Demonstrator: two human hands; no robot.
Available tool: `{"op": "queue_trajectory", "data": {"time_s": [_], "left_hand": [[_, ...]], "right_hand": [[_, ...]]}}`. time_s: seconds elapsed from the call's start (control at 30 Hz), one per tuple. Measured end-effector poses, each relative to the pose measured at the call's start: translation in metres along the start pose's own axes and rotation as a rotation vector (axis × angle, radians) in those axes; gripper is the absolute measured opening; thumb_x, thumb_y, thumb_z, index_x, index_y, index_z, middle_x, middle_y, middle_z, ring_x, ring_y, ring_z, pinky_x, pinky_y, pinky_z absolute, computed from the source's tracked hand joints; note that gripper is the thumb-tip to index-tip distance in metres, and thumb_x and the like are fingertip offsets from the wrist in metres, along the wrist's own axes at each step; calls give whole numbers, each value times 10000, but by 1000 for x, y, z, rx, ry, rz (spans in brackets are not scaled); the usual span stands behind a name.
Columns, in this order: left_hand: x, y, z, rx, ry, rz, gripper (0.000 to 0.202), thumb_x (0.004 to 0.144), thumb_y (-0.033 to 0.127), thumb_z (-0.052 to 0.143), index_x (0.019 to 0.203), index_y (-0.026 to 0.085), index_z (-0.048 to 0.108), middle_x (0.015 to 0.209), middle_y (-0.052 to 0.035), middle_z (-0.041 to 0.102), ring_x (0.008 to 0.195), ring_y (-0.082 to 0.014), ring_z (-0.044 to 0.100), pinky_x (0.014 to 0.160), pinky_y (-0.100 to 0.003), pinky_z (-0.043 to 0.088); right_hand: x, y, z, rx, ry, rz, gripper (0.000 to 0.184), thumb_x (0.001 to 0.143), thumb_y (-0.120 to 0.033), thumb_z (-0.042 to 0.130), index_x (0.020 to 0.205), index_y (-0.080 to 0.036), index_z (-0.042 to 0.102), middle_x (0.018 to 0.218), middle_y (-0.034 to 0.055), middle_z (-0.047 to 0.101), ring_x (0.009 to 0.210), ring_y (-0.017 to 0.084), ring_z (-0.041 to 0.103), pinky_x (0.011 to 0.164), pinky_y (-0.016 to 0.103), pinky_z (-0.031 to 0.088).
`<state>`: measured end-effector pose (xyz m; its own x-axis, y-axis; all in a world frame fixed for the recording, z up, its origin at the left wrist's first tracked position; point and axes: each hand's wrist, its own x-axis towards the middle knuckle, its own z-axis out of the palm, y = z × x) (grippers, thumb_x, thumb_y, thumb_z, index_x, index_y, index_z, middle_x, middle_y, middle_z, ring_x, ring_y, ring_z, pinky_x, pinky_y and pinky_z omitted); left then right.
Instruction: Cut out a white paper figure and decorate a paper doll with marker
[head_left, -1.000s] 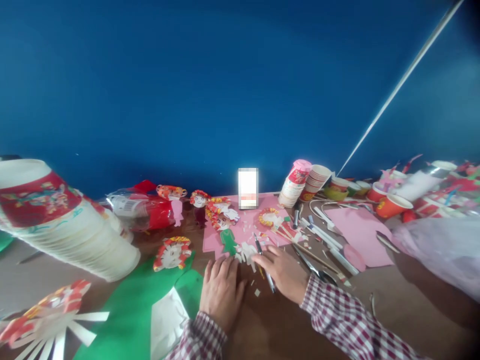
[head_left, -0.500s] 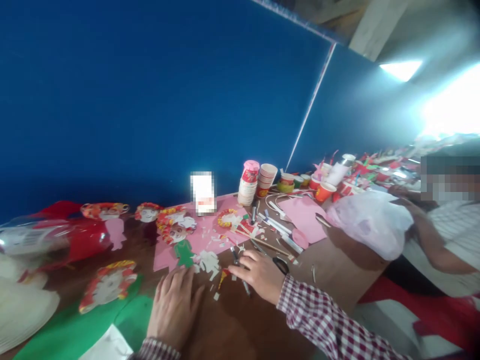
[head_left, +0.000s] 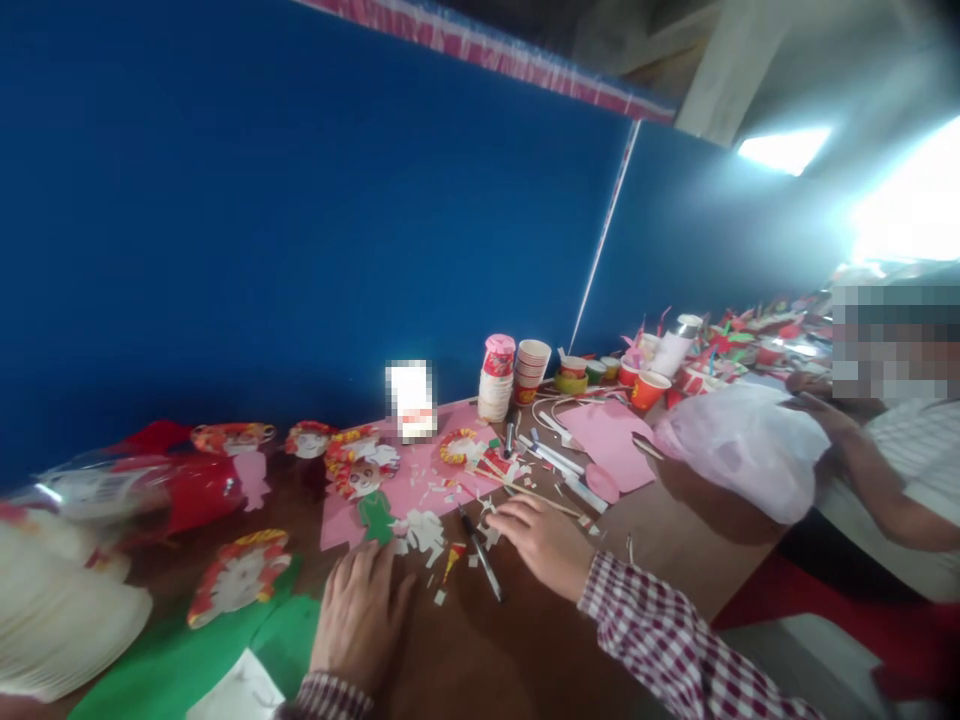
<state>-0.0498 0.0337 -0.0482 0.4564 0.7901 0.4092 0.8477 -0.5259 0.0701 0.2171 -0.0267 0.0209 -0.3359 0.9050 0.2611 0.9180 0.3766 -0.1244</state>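
Observation:
My left hand (head_left: 363, 612) lies palm down on the brown table, fingers stretched out, holding nothing. Just beyond its fingertips are a green paper figure cutout (head_left: 375, 517) and white paper cutouts (head_left: 421, 532). My right hand (head_left: 546, 545) reaches in from the right with its fingers extended, close to small white paper scraps (head_left: 491, 510). Between both hands rests a pen (head_left: 484, 560), uncovered. Beside it lies a small yellow and red paper piece (head_left: 453, 562). Paper face cutouts with red and yellow rims (head_left: 367, 470) sit farther back.
Pink paper sheets (head_left: 611, 440) carry scraps and strips. Stacked paper cups (head_left: 496, 385) stand near the blue wall. A white plastic bag (head_left: 739, 450) lies at right, near a seated person (head_left: 900, 470). Green paper (head_left: 165, 665) and stacked paper plates (head_left: 67, 610) are at left.
My right hand has shifted right, off the pen, which now shows fully. The scissors handle seen by my right wrist is hidden now. My left hand stays flat; the view has shifted slightly.

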Motion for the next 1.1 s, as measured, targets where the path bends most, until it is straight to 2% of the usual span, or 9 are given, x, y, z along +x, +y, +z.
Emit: {"op": "queue_trajectory", "data": {"time_s": [0.07, 0.13, 0.23, 0.33, 0.47, 0.77, 0.97, 1.1], "left_hand": [[0, 0, 0, 2, 4, -14, 427, 842, 395, 435, 1154, 132, 560, 1094, -141, 585, 1062, -281, 494, 919, -448, 396], [-1, 0, 0, 2, 3, -19, 425, 845, 390, 431, 1162, 134, 553, 1096, -140, 588, 1070, -278, 493, 925, -446, 390], [-1, 1, 0, 3, 13, -31, 423, 850, 376, 426, 1171, 127, 545, 1091, -140, 592, 1069, -274, 496, 933, -444, 379], [-1, 1, 1, 11, 42, -48, 419, 854, 362, 420, 1167, 114, 545, 1078, -143, 596, 1058, -272, 501, 929, -443, 377], [-1, 0, -1, 39, 63, -25, 401, 846, 373, 437, 1155, 145, 549, 1056, -123, 612, 1032, -262, 522, 920, -428, 382], [-2, 1, -5, 61, 127, -7, 364, 829, 362, 473, 1108, 149, 572, 1008, -124, 645, 993, -263, 556, 901, -438, 403], [-1, -1, -6, 46, 131, 15, 362, 824, 372, 480, 1075, 132, 579, 1004, -136, 650, 982, -267, 568, 890, -426, 419], [-1, -7, -1, 44, 126, 39, 369, 827, 389, 469, 1071, 130, 567, 1003, -134, 651, 967, -267, 570, 876, -424, 421]], "right_hand": [[-1, 14, -8, -34, 37, 69, 348, 843, -74, 479, 1156, -210, 547, 1091, 52, 594, 1045, 187, 475, 929, 359, 396], [-3, 33, -15, -99, 6, 149, 333, 827, -96, 506, 1136, -205, 561, 1066, 59, 600, 1006, 199, 494, 913, 366, 397], [-5, 62, -23, -260, -75, 399, 249, 857, -186, 488, 1082, -210, 592, 1010, 69, 607, 975, 219, 511, 862, 352, 407], [-7, 85, -26, -292, -101, 464, 211, 851, -194, 485, 1008, -172, 624, 1023, 104, 607, 994, 233, 519, 864, 338, 396], [-9, 100, -26, -302, -146, 508, 192, 849, -213, 477, 939, -173, 642, 980, 96, 636, 897, 220, 562, 773, 301, 412], [-15, 112, -29, -269, -169, 539, 209, 864, -269, 453, 836, -183, 641, 845, 70, 673, 786, 206, 586, 631, 266, 372], [-28, 125, -40, -210, -155, 521, 278, 908, -261, 374, 883, -220, 647, 884, 36, 674, 802, 173, 584, 646, 249, 360], [-36, 137, -45, -194, -160, 540, 225, 881, -269, 435, 914, -212, 650, 888, 39, 671, 823, 163, 585, 668, 232, 367]]}}
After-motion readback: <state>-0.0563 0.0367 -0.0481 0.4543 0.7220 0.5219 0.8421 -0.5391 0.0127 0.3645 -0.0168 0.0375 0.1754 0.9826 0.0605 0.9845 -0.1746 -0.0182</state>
